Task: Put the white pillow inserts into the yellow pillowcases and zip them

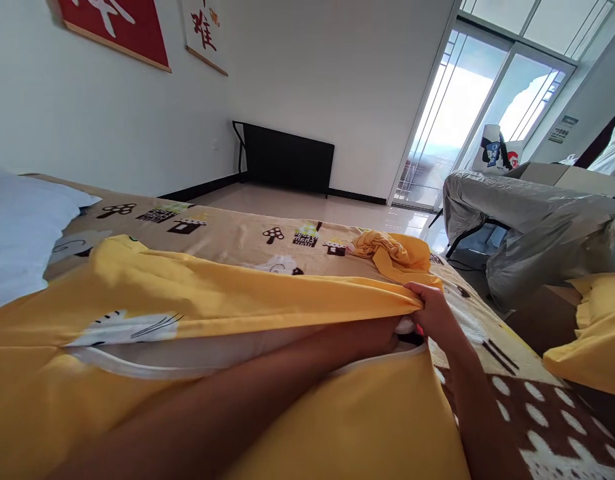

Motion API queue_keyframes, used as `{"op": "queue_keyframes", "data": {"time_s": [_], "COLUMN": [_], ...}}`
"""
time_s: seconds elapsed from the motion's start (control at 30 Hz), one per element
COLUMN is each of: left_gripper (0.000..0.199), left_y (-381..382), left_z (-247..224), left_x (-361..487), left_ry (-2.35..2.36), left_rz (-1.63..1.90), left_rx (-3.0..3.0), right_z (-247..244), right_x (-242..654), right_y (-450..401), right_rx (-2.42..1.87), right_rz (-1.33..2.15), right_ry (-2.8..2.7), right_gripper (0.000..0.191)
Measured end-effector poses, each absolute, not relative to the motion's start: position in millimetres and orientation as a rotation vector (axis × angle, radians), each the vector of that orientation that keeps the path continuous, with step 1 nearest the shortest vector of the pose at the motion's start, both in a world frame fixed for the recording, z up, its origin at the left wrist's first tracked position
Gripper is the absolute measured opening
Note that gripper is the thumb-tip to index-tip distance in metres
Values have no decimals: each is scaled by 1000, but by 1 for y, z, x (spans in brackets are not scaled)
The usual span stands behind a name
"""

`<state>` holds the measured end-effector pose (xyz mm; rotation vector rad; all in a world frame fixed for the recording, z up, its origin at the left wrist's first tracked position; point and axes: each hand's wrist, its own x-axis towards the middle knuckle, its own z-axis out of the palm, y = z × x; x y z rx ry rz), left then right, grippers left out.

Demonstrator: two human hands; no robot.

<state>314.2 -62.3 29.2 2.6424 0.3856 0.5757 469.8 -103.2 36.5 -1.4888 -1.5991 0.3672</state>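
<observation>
A yellow duvet cover (267,300) with a printed white cat lies across the bed before me, its long opening gaping. Through that slit my left hand (380,333) reaches towards the right end; its fingers are hidden by the fabric. White material (282,343) shows inside the opening. My right hand (427,307) is closed on the upper edge of the duvet cover near the opening's right end, drawing that edge taut. A small red and black patch, partly covered, shows beside the right hand.
A patterned brown bedsheet (227,233) lies beneath. A white pillow (22,227) is at the left, and a crumpled yellow cloth (397,253) near the bed's far edge. To the right stand plastic-wrapped furniture (527,207) and another yellow cloth (597,340). A black panel (287,160) leans by the wall.
</observation>
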Motion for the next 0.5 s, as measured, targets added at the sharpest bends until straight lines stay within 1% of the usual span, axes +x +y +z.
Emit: {"op": "queue_keyframes", "data": {"time_s": [0.07,0.17,0.23,0.3,0.4,0.5], "left_gripper": [41,47,43,37,34,34], "left_y": [-62,-62,-63,-63,-64,-63], "left_z": [31,32,30,28,23,22], "left_x": [314,315,317,319,321,321], "left_ry": [394,446,505,532,536,542], "left_rz": [595,508,408,384,430,457], "left_rx": [2666,2794,2928,3049,3152,3193], "right_z": [36,33,31,30,29,27], "right_x": [471,469,467,465,464,465], "right_y": [-103,-101,-99,-97,-96,-96], "right_rx": [-1507,-1585,-1639,-1671,-1663,-1614], "right_rz": [325,74,-106,-219,-235,-80], "right_ry": [-1593,-1541,-1487,-1446,-1435,-1449], "right_gripper": [36,39,39,38,36,33]}}
